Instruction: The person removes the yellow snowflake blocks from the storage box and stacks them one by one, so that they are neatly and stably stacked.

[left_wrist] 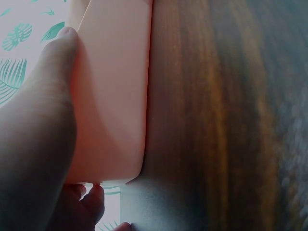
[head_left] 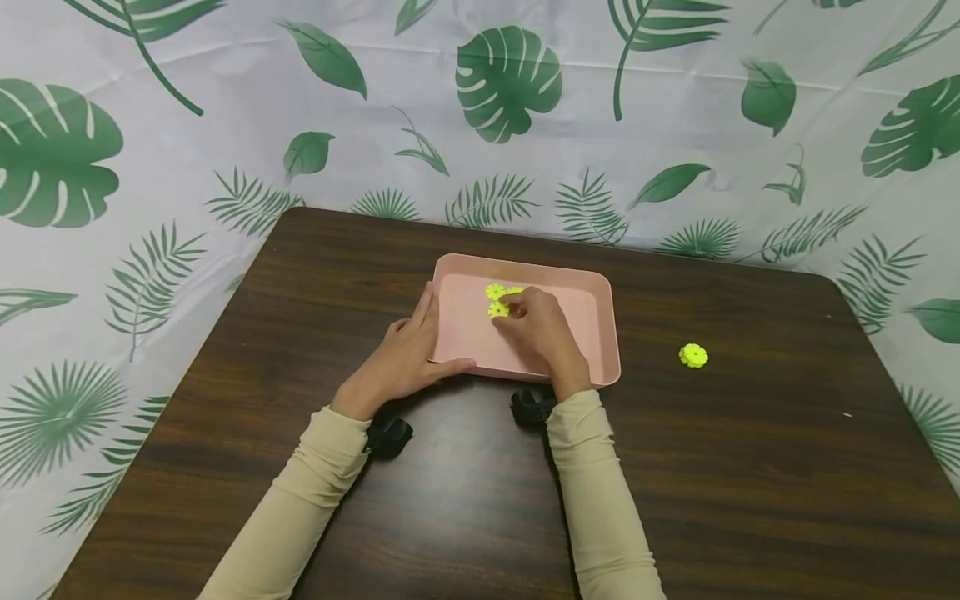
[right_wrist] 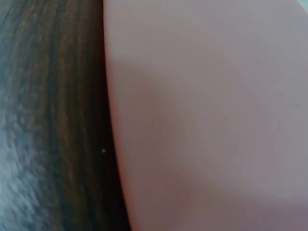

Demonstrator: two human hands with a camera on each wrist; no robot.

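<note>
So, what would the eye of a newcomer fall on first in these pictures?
Probably the bright yellow discs, lying in the pink tray on the dark table. Next, what seems a small yellow stack, alone to the tray's right. Behind the table hangs the leaf-print backdrop.

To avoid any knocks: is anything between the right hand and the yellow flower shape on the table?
Yes: the right wall of the pink tray stands between them. The right hand is within the tray, while the yellow flower shape lies outside, on the table. Nothing else visible stands in the way.
</note>
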